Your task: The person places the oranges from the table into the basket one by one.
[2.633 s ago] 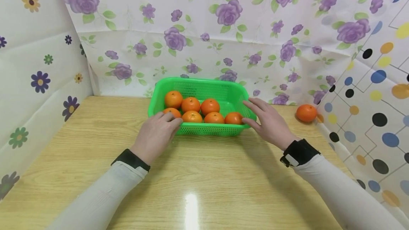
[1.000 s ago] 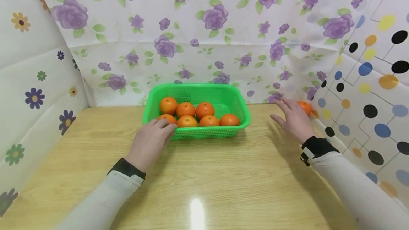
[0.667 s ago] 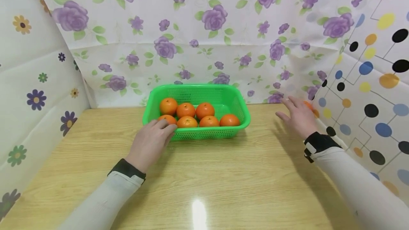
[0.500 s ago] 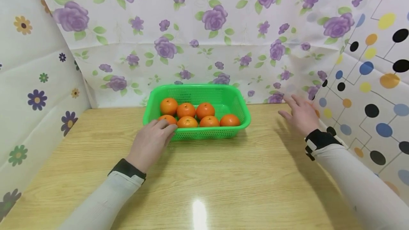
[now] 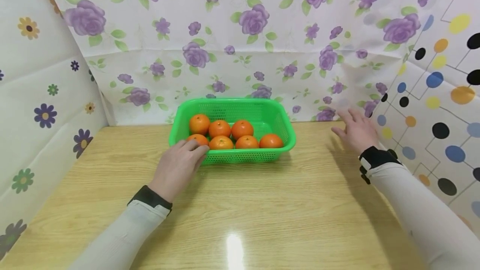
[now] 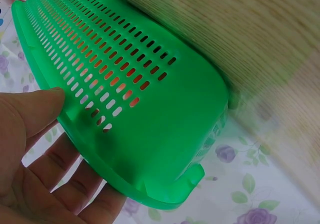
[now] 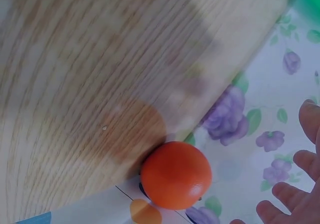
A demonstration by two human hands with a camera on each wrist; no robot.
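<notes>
A green plastic basket (image 5: 240, 155) with perforated sides stands near the back of the table, several mandarins (image 5: 242, 129) inside it. My left hand (image 5: 178, 168) holds the basket's front left rim; in the left wrist view the thumb (image 6: 45, 106) lies on the outer side and the fingers reach over the rim. To the right, my right hand (image 5: 358, 132) hovers with fingers spread, holding nothing. A lone mandarin (image 7: 176, 175) rests on the table by the back right corner, apart from the fingers in the right wrist view. That hand hides it in the head view.
The wooden table (image 5: 225, 207) meets a back wall of flowered cloth (image 5: 232, 32). Another flowered cloth (image 5: 37, 86) hangs on the left, and a dotted cloth (image 5: 442, 107) borders the right side close to my right hand.
My right hand has left the basket's right end and moved right, over the lone mandarin, which it now covers in the head view. The left hand keeps its hold on the basket.
</notes>
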